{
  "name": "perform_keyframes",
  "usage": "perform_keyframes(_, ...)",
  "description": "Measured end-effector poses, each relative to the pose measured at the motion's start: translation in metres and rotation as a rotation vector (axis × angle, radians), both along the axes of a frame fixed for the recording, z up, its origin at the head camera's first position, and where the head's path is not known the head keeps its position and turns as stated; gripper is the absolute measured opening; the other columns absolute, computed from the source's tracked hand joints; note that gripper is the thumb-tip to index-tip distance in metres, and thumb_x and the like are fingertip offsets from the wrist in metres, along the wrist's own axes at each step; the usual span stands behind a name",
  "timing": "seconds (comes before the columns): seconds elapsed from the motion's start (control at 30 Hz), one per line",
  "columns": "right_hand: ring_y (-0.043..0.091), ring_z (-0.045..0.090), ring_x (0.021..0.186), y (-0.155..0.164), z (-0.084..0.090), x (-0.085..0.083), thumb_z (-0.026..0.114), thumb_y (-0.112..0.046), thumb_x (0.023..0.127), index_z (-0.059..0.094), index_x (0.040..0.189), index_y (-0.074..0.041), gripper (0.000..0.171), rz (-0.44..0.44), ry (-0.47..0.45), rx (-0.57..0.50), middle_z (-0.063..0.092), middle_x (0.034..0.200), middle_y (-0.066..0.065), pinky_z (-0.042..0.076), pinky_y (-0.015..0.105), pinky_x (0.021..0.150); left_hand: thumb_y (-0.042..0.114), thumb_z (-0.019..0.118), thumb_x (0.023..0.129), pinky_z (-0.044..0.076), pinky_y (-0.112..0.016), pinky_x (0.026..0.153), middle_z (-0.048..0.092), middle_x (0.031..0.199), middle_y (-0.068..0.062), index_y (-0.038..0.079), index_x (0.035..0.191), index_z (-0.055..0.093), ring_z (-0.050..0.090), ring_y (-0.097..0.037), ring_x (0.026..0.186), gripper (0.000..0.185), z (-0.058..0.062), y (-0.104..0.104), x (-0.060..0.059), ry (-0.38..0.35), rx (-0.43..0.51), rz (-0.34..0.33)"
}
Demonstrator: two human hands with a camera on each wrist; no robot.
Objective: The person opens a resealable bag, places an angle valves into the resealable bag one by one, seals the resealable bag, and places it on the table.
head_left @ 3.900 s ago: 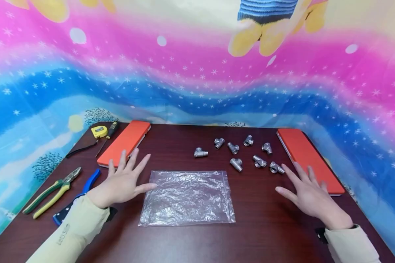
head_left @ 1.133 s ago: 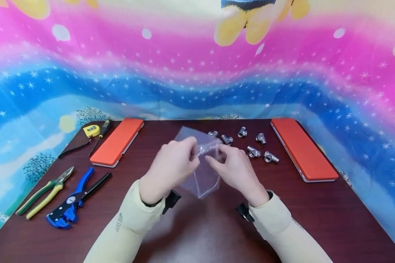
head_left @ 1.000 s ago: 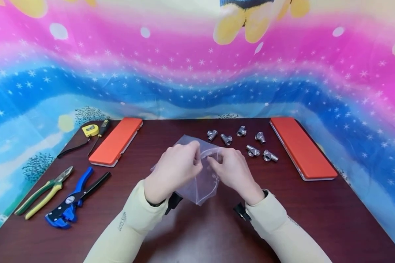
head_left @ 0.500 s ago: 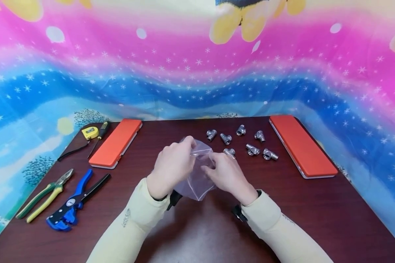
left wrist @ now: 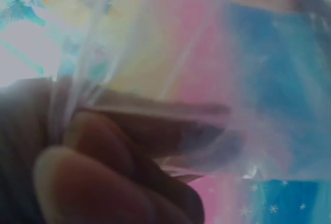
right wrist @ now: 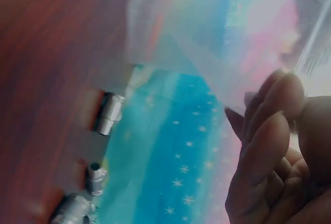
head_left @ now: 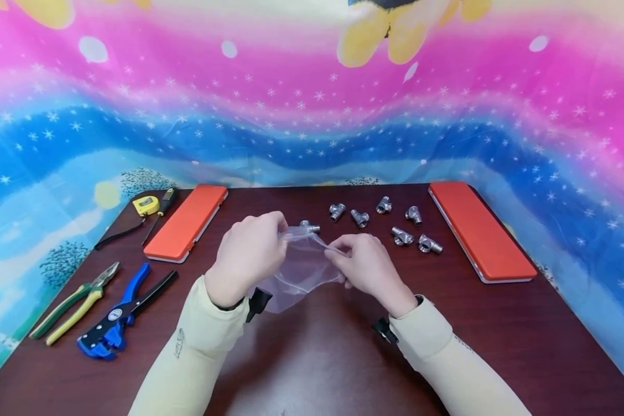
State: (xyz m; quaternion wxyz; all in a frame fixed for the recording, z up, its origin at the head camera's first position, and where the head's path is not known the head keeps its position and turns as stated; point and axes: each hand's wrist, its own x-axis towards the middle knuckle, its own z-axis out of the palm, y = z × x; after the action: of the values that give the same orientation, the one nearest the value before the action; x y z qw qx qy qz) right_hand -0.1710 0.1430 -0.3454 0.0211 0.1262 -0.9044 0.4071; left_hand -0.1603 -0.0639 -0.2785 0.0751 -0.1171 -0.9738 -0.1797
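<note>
Both hands are curled and narrow in the head view: the left hand (head_left: 252,251) grips one side of a clear, thin plastic bag (head_left: 301,268), and the right hand (head_left: 366,266) pinches its other edge between thumb and fingers. It hangs between them above a dark reddish-brown wooden desk (head_left: 312,375), with silver metal T-shaped fittings (head_left: 360,218) lying beyond. From the left wrist, bent fingers sit close together against the see-through film, too blurred to tell their exact hold. From the right wrist, fingertips meet the thumb at the bag's edge, with three fittings at the left
</note>
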Motion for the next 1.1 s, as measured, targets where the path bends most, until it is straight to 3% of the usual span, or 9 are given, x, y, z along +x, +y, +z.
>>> perform_keyframes(0.13, 0.015, 0.061, 0.045, 0.004, 0.011, 0.004, 0.072, -0.019, 0.092, 0.073, 0.106, -0.013, 0.015, -0.014, 0.036, -0.046, 0.061, 0.056, -0.002, 0.049, 0.034, 0.045, 0.011, 0.059, 0.091, 0.051, -0.047, 0.061, 0.067, 0.08, -0.005, 0.014, 0.106, 0.068, 0.062, -0.03, 0.066, 0.018, -0.002, -0.004, -0.004, 0.057, 0.029, 0.036)
perform_keyframes(0.33, 0.017, 0.055, 0.046, 0.013, 0.026, 0.009, 0.071, -0.015, 0.091, 0.07, 0.115, -0.016, 0.024, -0.091, 0.108, 0.022, 0.058, 0.055, -0.001, 0.043, 0.036, 0.052, 0.008, 0.062, 0.088, 0.047, -0.045, 0.051, 0.056, 0.058, -0.005, 0.013, 0.115, 0.065, 0.053, -0.028, 0.05, 0.027, 0.002, 0.0, 0.003, 0.228, 0.057, 0.088)
perform_keyframes(0.53, 0.012, 0.059, 0.057, 0.009, 0.018, 0.005, 0.073, -0.023, 0.091, 0.069, 0.113, -0.011, 0.026, -0.071, 0.112, 0.066, 0.064, 0.068, -0.002, 0.047, 0.033, 0.057, 0.011, 0.068, 0.085, 0.046, -0.043, 0.042, 0.051, 0.051, -0.006, 0.012, 0.114, 0.063, 0.054, -0.031, 0.044, 0.03, -0.005, 0.029, 0.021, 0.382, 0.025, -0.014)
perform_keyframes(0.63, 0.014, 0.058, 0.06, 0.006, 0.011, 0.0, 0.076, -0.023, 0.087, 0.07, 0.108, -0.01, 0.026, -0.045, 0.101, 0.114, 0.064, 0.07, -0.001, 0.046, 0.033, 0.055, 0.011, 0.068, 0.083, 0.046, -0.042, 0.041, 0.055, 0.054, -0.007, 0.012, 0.113, 0.062, 0.055, -0.03, 0.043, 0.031, -0.009, 0.035, 0.023, 0.385, -0.004, -0.04)
perform_keyframes(0.8, 0.013, 0.057, 0.053, 0.007, 0.008, -0.003, 0.071, -0.015, 0.086, 0.07, 0.113, -0.015, 0.027, -0.06, 0.023, 0.18, 0.062, 0.065, -0.004, 0.044, 0.034, 0.053, 0.002, 0.062, 0.083, 0.047, -0.043, 0.043, 0.059, 0.06, -0.008, 0.014, 0.112, 0.065, 0.052, -0.029, 0.044, 0.031, -0.005, 0.019, 0.016, 0.338, 0.019, 0.061)
perform_keyframes(0.9, 0.013, 0.059, 0.048, 0.006, 0.01, 0.0, 0.071, -0.018, 0.088, 0.067, 0.118, -0.015, 0.03, -0.042, -0.045, 0.18, 0.062, 0.059, -0.003, 0.046, 0.035, 0.051, 0.002, 0.059, 0.084, 0.047, -0.043, 0.044, 0.057, 0.058, -0.007, 0.013, 0.112, 0.065, 0.05, -0.028, 0.044, 0.031, -0.001, 0.011, 0.016, 0.298, 0.036, 0.068)
perform_keyframes(0.97, 0.013, 0.058, 0.046, 0.005, 0.012, 0.003, 0.074, -0.023, 0.088, 0.068, 0.116, -0.016, 0.03, -0.056, -0.012, 0.207, 0.06, 0.056, -0.005, 0.045, 0.035, 0.049, 0.004, 0.059, 0.085, 0.047, -0.043, 0.045, 0.058, 0.059, -0.007, 0.012, 0.113, 0.065, 0.05, -0.028, 0.045, 0.03, 0.001, 0.009, 0.017, 0.284, 0.032, 0.061)
perform_keyframes(1.1, 0.013, 0.052, 0.049, 0.003, 0.014, 0.008, 0.077, -0.03, 0.086, 0.073, 0.1, -0.017, 0.019, -0.135, 0.181, 0.248, 0.057, 0.056, -0.007, 0.04, 0.034, 0.045, 0.005, 0.063, 0.085, 0.049, -0.045, 0.047, 0.061, 0.064, -0.008, 0.011, 0.113, 0.064, 0.053, -0.028, 0.047, 0.029, 0.001, 0.01, 0.017, 0.241, 0.005, 0.057)
